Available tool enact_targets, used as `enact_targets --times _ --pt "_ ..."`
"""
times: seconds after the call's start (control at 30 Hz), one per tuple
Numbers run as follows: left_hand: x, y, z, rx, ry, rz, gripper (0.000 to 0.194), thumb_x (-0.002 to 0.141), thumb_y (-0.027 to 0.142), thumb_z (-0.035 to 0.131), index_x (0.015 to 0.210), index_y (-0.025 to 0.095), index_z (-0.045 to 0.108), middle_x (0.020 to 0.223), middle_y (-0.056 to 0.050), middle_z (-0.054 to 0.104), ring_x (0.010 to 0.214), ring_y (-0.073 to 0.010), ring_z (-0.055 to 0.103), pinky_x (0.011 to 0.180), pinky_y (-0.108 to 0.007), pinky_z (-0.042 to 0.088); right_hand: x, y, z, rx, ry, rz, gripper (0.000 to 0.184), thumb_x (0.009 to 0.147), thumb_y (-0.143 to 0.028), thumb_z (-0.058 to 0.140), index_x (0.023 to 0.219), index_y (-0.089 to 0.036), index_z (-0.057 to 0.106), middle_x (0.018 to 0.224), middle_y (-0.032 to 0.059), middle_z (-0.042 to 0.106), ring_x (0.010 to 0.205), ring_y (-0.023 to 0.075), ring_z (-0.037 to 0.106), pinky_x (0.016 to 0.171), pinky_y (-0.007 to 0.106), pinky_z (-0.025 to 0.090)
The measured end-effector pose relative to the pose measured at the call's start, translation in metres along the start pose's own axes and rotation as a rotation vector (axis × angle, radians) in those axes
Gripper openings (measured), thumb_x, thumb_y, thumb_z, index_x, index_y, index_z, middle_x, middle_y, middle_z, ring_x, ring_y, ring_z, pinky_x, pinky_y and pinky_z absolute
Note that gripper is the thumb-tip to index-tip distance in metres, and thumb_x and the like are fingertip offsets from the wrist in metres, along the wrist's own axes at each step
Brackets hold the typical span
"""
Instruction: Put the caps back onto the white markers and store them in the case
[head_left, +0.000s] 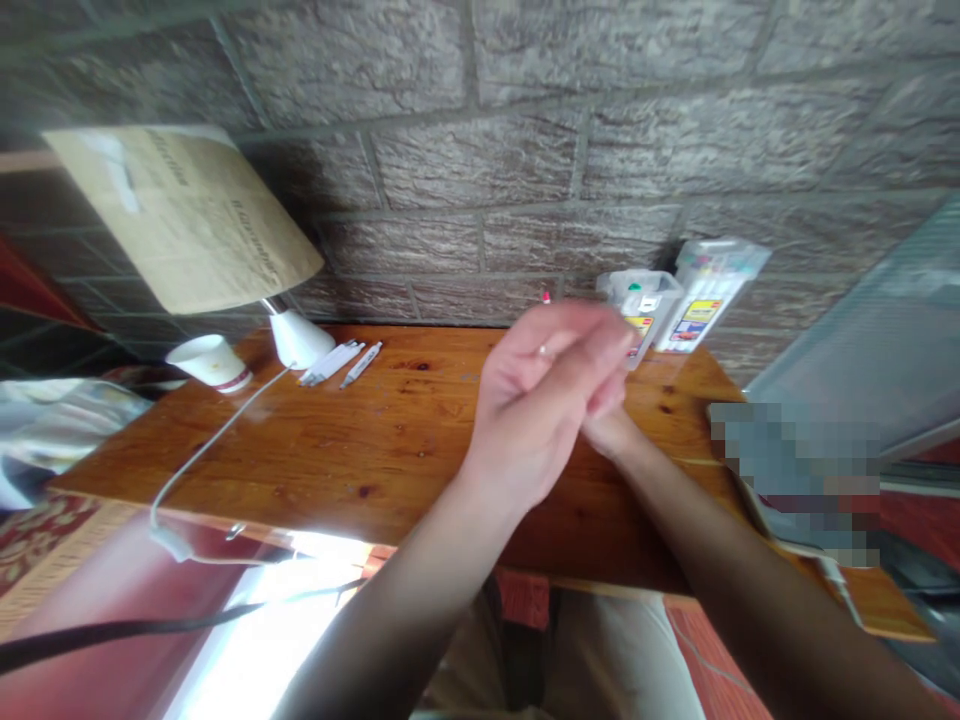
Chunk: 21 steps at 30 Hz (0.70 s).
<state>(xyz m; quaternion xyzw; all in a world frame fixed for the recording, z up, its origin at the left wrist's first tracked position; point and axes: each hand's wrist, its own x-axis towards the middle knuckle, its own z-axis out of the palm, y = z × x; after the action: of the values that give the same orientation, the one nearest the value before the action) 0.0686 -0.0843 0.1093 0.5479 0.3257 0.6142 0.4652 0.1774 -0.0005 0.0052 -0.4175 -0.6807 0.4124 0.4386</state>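
My left hand [536, 390] is raised over the middle of the table, its fingers curled and closed with the thumb along them. Close behind it is my right hand [609, 410], mostly hidden, with curled fingertips showing. A small red-and-white tip [547, 298] shows just above my left hand; whether a hand holds it I cannot tell. Slight blur and overlap hide whatever is between the fingers. Just beyond the hands stands a clear plastic marker case [660, 300], with a green spot visible inside.
A taller case of markers [709, 295] stands at the back right. Several white markers [330, 363] lie by the lamp [296, 340] and a paper cup [210, 362] at left. The lamp's cord [217, 435] crosses the wooden table [390, 450]. A blurred-out object [795, 470] lies at right.
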Motion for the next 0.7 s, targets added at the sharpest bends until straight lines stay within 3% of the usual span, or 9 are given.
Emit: enact_targets --times 0.1,0.2,0.33,0.43,0.5,0.57,0.7 --pt "0.068 -0.006 0.002 -0.030 0.145 0.121 0.028 0.105 0.031 0.034 0.114 0.021 0.057 0.097 -0.004 0.066 0.061 -0.0069 0.048 0.057 -0.025 0.038 -0.001 0.000 -0.002 0.190 0.031 0.076 0.046 0.093 -0.063 0.042 0.110 -0.023 0.057 0.066 -0.0057 0.039 0.045 0.0071 0.031 0.041 0.023 0.026" --pt "0.109 -0.049 -0.038 0.023 0.259 0.198 0.022 0.098 0.037 0.053 0.107 0.020 0.062 0.085 -0.001 0.067 0.054 -0.0049 0.045 0.052 -0.023 0.036 0.000 0.000 -0.003 0.378 0.027 0.145 0.047 0.085 -0.064 0.057 0.106 -0.021 0.058 0.070 -0.0057 0.044 0.045 0.0044 0.029 0.039 0.021 0.022" --pt "0.113 -0.122 -0.119 0.184 0.392 0.240 0.033 0.085 0.051 0.066 0.086 0.018 0.067 0.057 0.005 0.056 0.044 -0.0054 0.042 0.045 -0.021 0.030 0.003 -0.001 -0.005 0.478 0.028 0.177 0.051 0.081 -0.058 0.066 0.118 -0.025 0.055 0.069 -0.0070 0.050 0.043 0.0039 0.029 0.039 0.019 0.018" --pt "0.102 -0.151 -0.153 0.371 0.358 0.253 0.033 0.084 0.049 0.067 0.083 0.016 0.068 0.051 0.005 0.055 0.047 -0.0068 0.048 0.049 -0.020 0.036 0.004 0.001 -0.003 0.546 0.014 0.202 0.042 0.082 -0.055 0.067 0.110 -0.024 0.061 0.064 -0.0078 0.046 0.042 0.0029 0.026 0.039 0.018 0.014" --pt "0.097 -0.157 -0.156 0.409 0.371 0.290 0.029 0.086 0.044 0.066 0.085 0.016 0.067 0.054 0.004 0.059 0.048 -0.0068 0.049 0.050 -0.020 0.036 0.004 0.002 0.000 0.552 0.032 0.188 0.039 0.086 -0.058 0.062 0.103 -0.023 0.065 0.058 -0.0085 0.038 0.040 0.0031 0.024 0.039 0.019 0.012" --pt "0.094 -0.157 -0.149 0.467 0.309 0.309 0.026 0.089 0.041 0.063 0.087 0.016 0.067 0.057 0.003 0.062 0.048 -0.0071 0.050 0.051 -0.020 0.037 0.003 0.003 0.004 0.515 0.051 0.181 0.042 0.087 -0.062 0.058 0.098 -0.022 0.066 0.055 -0.0089 0.032 0.039 0.0036 0.023 0.038 0.019 0.012" --pt "0.085 -0.153 -0.130 0.590 0.062 0.301 0.026 0.092 0.040 0.058 0.090 0.016 0.068 0.061 0.001 0.066 0.054 -0.0087 0.057 0.058 -0.020 0.042 0.000 0.000 0.009 0.467 0.051 0.230 0.044 0.080 -0.061 0.068 0.093 -0.019 0.068 0.061 -0.0063 0.045 0.039 0.0022 0.027 0.037 0.021 0.013"
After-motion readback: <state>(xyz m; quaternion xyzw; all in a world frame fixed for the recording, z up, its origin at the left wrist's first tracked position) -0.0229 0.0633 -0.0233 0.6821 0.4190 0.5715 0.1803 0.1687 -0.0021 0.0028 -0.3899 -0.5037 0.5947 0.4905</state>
